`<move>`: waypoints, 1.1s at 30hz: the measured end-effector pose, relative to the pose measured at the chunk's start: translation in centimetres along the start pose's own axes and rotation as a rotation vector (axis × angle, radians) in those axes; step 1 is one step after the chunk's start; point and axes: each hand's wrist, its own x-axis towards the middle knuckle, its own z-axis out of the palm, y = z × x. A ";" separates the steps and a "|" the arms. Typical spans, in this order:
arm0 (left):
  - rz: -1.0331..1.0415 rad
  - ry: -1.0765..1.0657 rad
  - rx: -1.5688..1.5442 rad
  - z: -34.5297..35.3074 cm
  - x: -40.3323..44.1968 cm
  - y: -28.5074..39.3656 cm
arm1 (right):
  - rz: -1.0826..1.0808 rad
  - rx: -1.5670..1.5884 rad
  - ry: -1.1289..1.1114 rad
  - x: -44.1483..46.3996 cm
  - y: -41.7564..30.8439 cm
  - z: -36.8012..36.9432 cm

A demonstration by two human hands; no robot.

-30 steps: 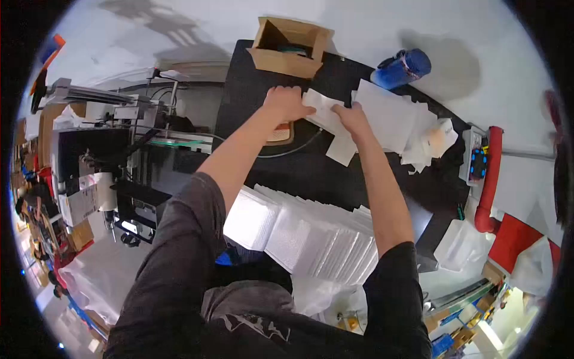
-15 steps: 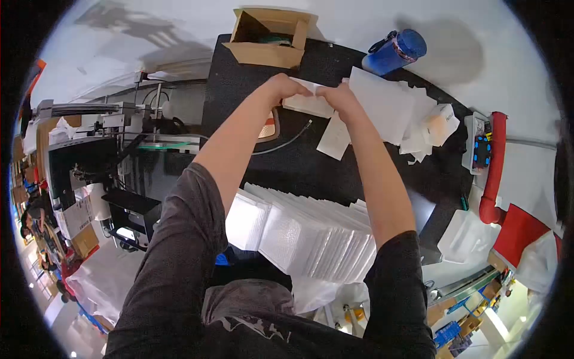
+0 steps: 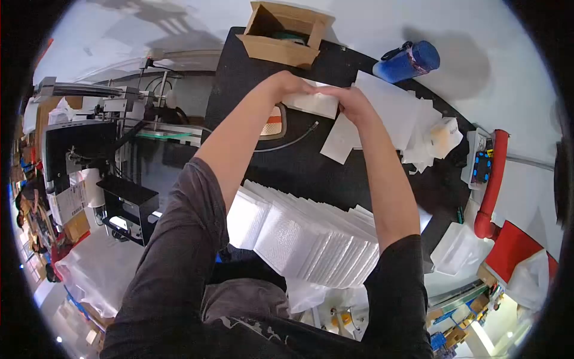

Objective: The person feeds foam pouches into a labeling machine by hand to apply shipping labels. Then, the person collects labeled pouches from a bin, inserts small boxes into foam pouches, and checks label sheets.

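Note:
Over the far middle of the black table, a small white box-shaped piece (image 3: 314, 106) sits between my hands. My left hand (image 3: 289, 85) grips its top left side, while my right hand (image 3: 353, 102) grips the right side. Both thumbs meet along the upper edge, and the other fingers are mostly hidden behind the piece. Right of my right hand lie large white sheets (image 3: 385, 107), and below it is a smaller pale card (image 3: 339, 140). An orange-and-white patterned object (image 3: 272, 127) with a grey border lies beneath my left forearm.
Behind my hands stands an open cardboard box (image 3: 281, 51). A blue bottle (image 3: 409, 61) is at the back right. Many white bubble-wrap mailers (image 3: 305, 236) are stacked close to my body. Machinery (image 3: 84, 155) stands left; a red pipe (image 3: 495, 179) runs along the right.
The camera view has shifted slightly, moving the table contents a little right. My thumbs have come closer together on the white piece, and my right hand has bent more at the wrist.

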 end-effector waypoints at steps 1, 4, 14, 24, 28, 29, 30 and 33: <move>-0.019 -0.004 -0.026 -0.2 0.3 -0.2 | -0.016 -0.024 -0.009 0.2 0.2 -0.1; -0.017 -0.005 -0.033 -0.1 -0.4 0.2 | -0.073 -0.061 0.049 0.8 1.6 0.1; 0.055 -0.036 0.046 0.3 -0.4 0.5 | -0.113 0.025 0.058 -1.3 0.9 1.1; 0.212 -0.055 -0.131 0.2 -6.6 3.9 | -0.091 0.257 0.017 -3.3 -1.0 -1.1; 0.511 0.100 -0.213 1.9 -13.4 5.1 | -0.214 0.460 0.034 -11.2 -4.2 -2.7; 0.576 0.133 -0.247 2.2 -15.3 5.1 | -0.251 0.492 0.042 -13.5 -4.8 -2.8; 0.593 0.137 -0.254 2.4 -17.4 5.0 | -0.265 0.479 0.039 -15.4 -4.9 -3.0; 0.584 0.204 -0.489 2.0 -23.9 3.9 | -0.332 0.609 0.284 -21.9 -5.4 -2.6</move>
